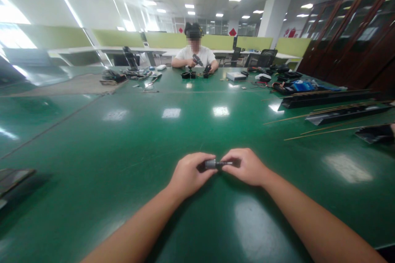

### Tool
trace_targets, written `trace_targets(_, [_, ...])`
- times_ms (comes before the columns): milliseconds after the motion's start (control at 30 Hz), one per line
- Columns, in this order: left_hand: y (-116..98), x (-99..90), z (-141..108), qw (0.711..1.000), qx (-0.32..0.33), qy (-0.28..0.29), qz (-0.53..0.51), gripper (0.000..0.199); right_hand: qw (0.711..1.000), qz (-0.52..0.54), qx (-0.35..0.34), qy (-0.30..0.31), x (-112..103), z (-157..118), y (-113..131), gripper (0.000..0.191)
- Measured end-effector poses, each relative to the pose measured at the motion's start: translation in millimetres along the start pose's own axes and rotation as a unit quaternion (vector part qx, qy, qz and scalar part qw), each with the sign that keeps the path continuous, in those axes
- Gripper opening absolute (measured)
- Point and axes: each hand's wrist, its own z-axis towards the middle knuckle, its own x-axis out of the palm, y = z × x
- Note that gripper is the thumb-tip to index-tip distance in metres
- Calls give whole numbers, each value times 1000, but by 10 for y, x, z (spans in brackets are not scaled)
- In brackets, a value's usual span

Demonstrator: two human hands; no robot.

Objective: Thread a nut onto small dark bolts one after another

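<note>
Left hand (185, 176), fingers and thumb closed around one end, holds a grey-and-black cylindrical tool (211, 164) level over the near side of the glossy green desk (123, 189). Right hand (249, 167) pinches its thin end; this looks like fingertip handling there, calling for a steady left grip and light right-hand control.

Green table (129, 131) — hands (188, 174) holding small gray tool (211, 164), person (197, 55) seated opposite
</note>
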Motion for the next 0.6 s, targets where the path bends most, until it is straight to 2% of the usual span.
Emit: trace_targets(600, [2,9,8,1000,1,-15,-21,26,1000,8,21,-9,-12,-3,5,11])
